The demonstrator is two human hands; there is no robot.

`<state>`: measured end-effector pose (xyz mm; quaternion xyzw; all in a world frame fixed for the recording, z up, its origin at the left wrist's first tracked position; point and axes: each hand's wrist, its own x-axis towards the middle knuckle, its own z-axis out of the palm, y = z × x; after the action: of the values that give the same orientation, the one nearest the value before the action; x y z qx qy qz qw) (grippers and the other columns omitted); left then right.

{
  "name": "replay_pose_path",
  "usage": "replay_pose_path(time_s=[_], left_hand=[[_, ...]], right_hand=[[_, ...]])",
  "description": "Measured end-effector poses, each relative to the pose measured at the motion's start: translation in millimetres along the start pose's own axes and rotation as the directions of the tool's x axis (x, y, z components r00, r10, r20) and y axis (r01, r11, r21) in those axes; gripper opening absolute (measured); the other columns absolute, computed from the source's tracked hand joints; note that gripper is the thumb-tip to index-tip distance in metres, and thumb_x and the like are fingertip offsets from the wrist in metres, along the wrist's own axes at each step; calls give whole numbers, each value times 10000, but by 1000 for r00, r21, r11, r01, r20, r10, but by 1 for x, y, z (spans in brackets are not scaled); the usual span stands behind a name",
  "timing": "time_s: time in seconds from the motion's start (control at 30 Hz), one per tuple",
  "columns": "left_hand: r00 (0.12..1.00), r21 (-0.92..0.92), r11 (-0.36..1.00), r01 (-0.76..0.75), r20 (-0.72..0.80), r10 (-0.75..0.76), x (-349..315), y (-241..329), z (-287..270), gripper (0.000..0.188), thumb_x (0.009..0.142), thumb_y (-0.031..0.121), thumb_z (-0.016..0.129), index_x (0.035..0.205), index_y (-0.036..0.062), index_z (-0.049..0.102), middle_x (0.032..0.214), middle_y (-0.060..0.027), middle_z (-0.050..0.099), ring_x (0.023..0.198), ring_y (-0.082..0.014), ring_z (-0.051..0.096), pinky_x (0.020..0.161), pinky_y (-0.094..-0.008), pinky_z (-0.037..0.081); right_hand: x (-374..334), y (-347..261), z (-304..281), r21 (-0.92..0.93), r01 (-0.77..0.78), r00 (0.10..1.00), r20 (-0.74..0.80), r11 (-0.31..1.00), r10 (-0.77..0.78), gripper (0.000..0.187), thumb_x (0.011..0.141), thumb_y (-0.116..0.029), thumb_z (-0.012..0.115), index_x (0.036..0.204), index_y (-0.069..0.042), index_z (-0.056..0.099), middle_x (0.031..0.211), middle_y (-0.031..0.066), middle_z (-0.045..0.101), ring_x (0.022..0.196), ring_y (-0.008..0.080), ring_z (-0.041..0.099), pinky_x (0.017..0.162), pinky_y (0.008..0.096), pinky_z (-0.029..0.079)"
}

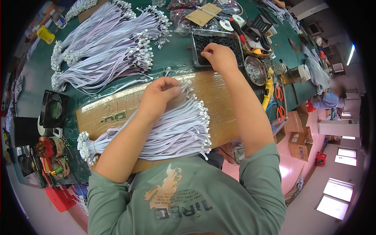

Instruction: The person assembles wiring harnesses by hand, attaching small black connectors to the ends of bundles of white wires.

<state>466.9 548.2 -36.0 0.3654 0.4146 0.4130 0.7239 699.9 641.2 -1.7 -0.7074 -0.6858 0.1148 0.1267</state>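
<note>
In the head view, the left hand (159, 96) has thumb and forefinger drawn together, seemingly pinching a cable end (186, 84) whose pale connectors poke out to the right of the fingertips. The other cables (172, 131) lie under and nearer the body, on the cardboard (224, 103), their long axis running left to right with the loose connectors at the right. The right hand (221, 58) is over the tray (194, 53) of black parts (215, 40), beyond and right of the pinched end; it is much the nearer hand to those parts. Its fingers curl down with little gap; whether they hold a part, I cannot tell.
</note>
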Motion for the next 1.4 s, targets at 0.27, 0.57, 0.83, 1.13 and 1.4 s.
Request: replay_pose_path(time_s=[0.27,0.57,0.83,1.13,1.4], left_hand=[[997,44,997,65,30,-66,3,-3,5,237,875,55,649,1105,-2,634,922,-59,656,796,-137,617,748,-266,506],[1000,-15,1000,-15,-20,15,6,-10,-3,164,895,34,623,1054,-3,623,921,-63,656,793,-141,626,740,-276,522],[998,-136,989,-62,-31,59,6,-8,-1,145,910,39,613,1052,14,608,941,-69,659,836,-152,633,763,-295,523],[997,-90,994,-60,-63,55,4,-6,0,145,912,53,624,1053,26,608,914,-43,646,812,-134,618,740,-265,505],[998,-15,999,-47,-37,46,5,-8,-1,139,913,42,616,1049,15,622,893,-36,638,778,-116,602,699,-254,504]], right_hand=[[-13,18,5,235,146,960,-267,961,-80,249,851,-260,670,992,-61,717,996,142,700,942,294,672,820,371,520],[-84,-54,12,684,267,964,-187,678,-191,173,858,-164,685,970,-33,693,893,85,669,813,164,637,731,294,503],[-94,-52,25,792,187,982,-153,581,-107,173,867,-152,671,969,-14,687,907,95,656,804,181,632,707,299,500],[-98,-53,20,749,242,968,-140,616,-211,179,867,-174,674,969,-27,686,886,100,658,802,203,639,712,320,507],[-91,-51,18,486,331,943,-145,809,-298,162,888,-213,614,920,-60,653,931,129,640,900,325,618,779,414,493]])
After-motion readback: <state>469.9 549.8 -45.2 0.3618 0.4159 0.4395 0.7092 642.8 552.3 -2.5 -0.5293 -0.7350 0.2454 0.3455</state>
